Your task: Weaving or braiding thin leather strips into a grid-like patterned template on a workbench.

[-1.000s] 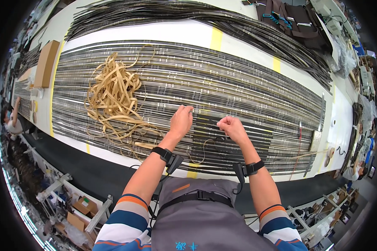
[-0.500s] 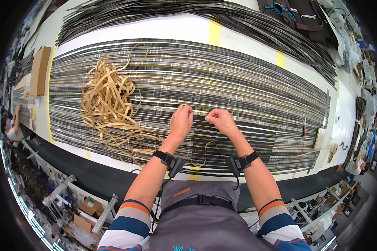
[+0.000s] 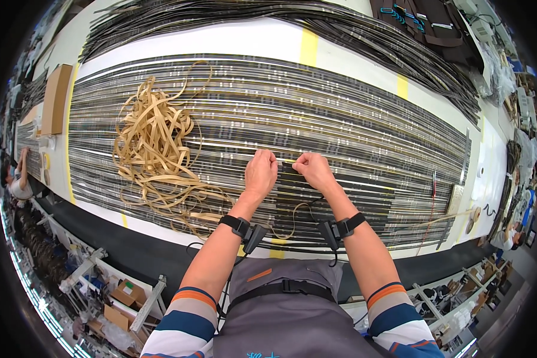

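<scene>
My left hand (image 3: 260, 174) and my right hand (image 3: 310, 171) are pinched over rows of narrow grey-black straps (image 3: 238, 107) laid side by side on the table. A short gap separates them, crossed by a thin strip (image 3: 286, 161) with a yellow stretch, which both appear to grip; the fingertips are small and partly hidden. A dark patch (image 3: 334, 197) lies among the straps below my right hand. A loose tangled heap of tan ribbon (image 3: 155, 125) lies on the straps left of my left hand, with one strand looping below my hands.
Dark strap bundles (image 3: 268, 12) and bags with blue hooks (image 3: 417, 18) lie along the far edge. A cardboard piece (image 3: 56, 98) is at left, a tape roll (image 3: 472, 218) at right. Co-workers are at far left (image 3: 18, 182) and far right (image 3: 504, 238). A dark band runs along the near edge.
Over the last second my right hand has moved left and slightly up, narrowing the gap to my left hand. Both hands remain pinched.
</scene>
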Tool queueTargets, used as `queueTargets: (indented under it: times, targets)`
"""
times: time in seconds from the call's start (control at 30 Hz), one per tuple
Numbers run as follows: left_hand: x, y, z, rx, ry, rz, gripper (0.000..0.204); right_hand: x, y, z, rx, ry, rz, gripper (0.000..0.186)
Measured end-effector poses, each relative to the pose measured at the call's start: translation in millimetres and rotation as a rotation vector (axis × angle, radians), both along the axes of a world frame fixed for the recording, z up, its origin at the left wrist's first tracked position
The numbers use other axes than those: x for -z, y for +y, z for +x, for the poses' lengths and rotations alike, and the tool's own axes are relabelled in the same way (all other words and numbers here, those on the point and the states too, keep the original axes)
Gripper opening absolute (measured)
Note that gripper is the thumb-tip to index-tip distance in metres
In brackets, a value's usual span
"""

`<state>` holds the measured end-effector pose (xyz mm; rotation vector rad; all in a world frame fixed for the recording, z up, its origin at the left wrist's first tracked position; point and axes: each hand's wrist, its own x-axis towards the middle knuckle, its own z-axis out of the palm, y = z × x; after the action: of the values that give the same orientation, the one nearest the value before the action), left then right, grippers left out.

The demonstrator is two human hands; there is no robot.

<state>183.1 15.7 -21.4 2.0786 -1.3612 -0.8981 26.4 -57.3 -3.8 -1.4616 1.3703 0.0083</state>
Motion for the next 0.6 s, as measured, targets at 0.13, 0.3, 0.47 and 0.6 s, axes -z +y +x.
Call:
queueTargets:
  times: [0.13, 0.3, 0.47, 0.6]
  targets:
    - [0, 0, -1, 0.005, -0.005, -0.007, 0.012, -1, 0, 1, -0.006, 0.019, -0.029, 0.017]
    - [-2, -1, -2, 0.02, -0.02, -0.034, 0.018, 0, 1, 3, 0.024, 0.025, -0.057, 0.018]
    - [-5, -5, -7, 0.021, -0.077, -0.002, 0.023, -1, 0, 3, 0.015, 0.054, -0.056, 0.018]
    - [-3, -6, -10, -0.004, -0.104, -0.011, 0.026, -14, -1, 6, -0.103, 0.16, -0.108, 0.02]
